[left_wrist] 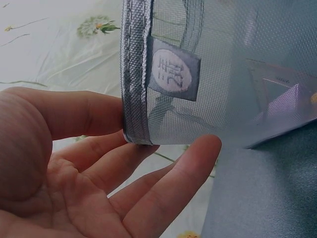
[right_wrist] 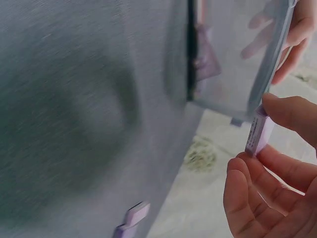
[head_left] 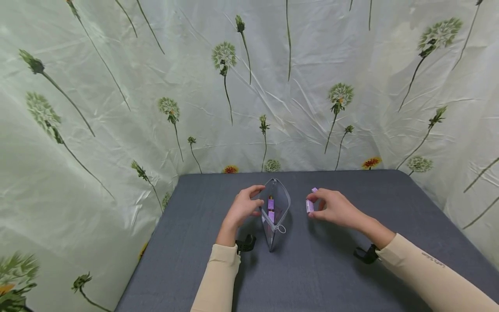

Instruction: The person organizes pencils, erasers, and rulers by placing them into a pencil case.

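Right hand (head_left: 330,208) pinches purple box (right_wrist: 259,133), long axis thumb (right_wrist: 290,111) to fingers (right_wrist: 280,166); left hand (head_left: 241,208) holds pouch (head_left: 281,198).

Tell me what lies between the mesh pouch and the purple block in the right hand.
The head view shows only a bare stretch of dark table between the mesh pouch and that purple block.
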`<state>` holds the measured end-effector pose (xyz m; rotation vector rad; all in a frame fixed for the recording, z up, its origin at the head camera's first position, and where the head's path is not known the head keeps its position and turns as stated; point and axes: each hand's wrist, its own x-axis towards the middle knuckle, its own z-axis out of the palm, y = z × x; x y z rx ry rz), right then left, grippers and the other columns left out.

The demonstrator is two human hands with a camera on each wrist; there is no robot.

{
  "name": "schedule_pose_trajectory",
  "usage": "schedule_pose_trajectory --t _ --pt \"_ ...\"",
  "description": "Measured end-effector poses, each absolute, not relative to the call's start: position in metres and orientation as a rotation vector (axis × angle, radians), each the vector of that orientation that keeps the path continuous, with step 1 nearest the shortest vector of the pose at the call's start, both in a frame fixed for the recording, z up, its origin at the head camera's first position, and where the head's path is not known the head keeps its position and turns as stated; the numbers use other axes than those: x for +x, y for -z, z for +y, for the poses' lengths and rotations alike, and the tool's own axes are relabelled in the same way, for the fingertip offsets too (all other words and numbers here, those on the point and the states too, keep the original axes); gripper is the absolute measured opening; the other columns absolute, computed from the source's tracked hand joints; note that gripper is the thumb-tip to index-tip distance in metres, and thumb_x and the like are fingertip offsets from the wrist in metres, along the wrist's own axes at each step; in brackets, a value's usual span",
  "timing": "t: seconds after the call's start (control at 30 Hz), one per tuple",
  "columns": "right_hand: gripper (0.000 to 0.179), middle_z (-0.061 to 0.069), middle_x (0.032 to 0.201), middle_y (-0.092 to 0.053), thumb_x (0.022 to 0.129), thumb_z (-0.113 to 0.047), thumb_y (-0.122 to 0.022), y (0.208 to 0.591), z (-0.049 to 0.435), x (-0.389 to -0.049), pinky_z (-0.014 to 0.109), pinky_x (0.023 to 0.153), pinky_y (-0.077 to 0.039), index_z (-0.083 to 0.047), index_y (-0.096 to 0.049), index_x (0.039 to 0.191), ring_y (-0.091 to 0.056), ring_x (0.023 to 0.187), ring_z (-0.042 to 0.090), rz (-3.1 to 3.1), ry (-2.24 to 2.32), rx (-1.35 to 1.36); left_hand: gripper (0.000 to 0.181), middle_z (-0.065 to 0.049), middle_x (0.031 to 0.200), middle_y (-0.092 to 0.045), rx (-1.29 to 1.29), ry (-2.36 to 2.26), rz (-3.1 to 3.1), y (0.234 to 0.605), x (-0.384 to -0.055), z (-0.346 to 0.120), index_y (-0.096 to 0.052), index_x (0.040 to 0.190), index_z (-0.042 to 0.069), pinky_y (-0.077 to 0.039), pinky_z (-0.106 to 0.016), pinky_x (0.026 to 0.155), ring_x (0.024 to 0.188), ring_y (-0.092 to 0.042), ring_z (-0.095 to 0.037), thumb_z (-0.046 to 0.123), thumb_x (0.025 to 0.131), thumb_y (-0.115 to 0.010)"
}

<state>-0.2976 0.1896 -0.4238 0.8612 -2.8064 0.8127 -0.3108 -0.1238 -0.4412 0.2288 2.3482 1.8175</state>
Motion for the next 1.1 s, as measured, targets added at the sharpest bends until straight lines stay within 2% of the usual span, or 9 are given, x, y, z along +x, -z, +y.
schedule_pose_trajectory --t 0.43,0.67,0.9,1.1 --pt "0.045 -0.006 0.104 -0.064 0.084 -0.031 -0.084 0.412 0.142 -0.294 0.032 0.067 -0.048 -0.01 -0.072 0.123 -0.059 0.085 0.023 -2.721 -0.92 0.921 0.048 -0.005 0.155 -0.045 0.23 -1.819 2.345 0.442 -0.308 -0.123 -0.057 0.144 0.023 -0.059 -0.041 0.075 0.123 -0.057 -0.029 0.007 0.099 -0.062" --pt "0.044 -0.008 0.101 -0.063 0.085 -0.035 -0.083 0.41 0.121 -0.298 0.032 0.067 -0.048 -0.016 -0.073 0.123 -0.057 0.084 0.013 -2.749 -0.884 0.995 0.047 -0.006 0.154 -0.046 0.223 -1.82 2.358 0.44 -0.308 -0.122 -0.058 0.143 0.022 -0.059 -0.041 0.075 0.118 -0.06 -0.028 0.008 0.098 -0.062" --pt "0.042 -0.009 0.1 -0.064 0.085 -0.036 -0.082 0.409 0.107 -0.303 0.032 0.07 -0.048 -0.018 -0.074 0.122 -0.06 0.089 0.018 -2.823 -0.773 1.103 0.047 -0.006 0.154 -0.045 0.223 -1.82 2.351 0.44 -0.31 -0.122 -0.058 0.143 0.023 -0.059 -0.041 0.075 0.119 -0.06 -0.03 0.008 0.099 -0.062" --pt "0.041 -0.007 0.1 -0.065 0.084 -0.037 -0.082 0.406 0.099 -0.304 0.033 0.071 -0.044 -0.019 -0.075 0.12 -0.053 0.086 0.011 -2.867 -0.707 1.14 0.047 -0.007 0.155 -0.045 0.225 -1.823 2.347 0.438 -0.309 -0.123 -0.057 0.144 0.021 -0.059 -0.041 0.075 0.119 -0.059 -0.031 0.008 0.099 -0.061"
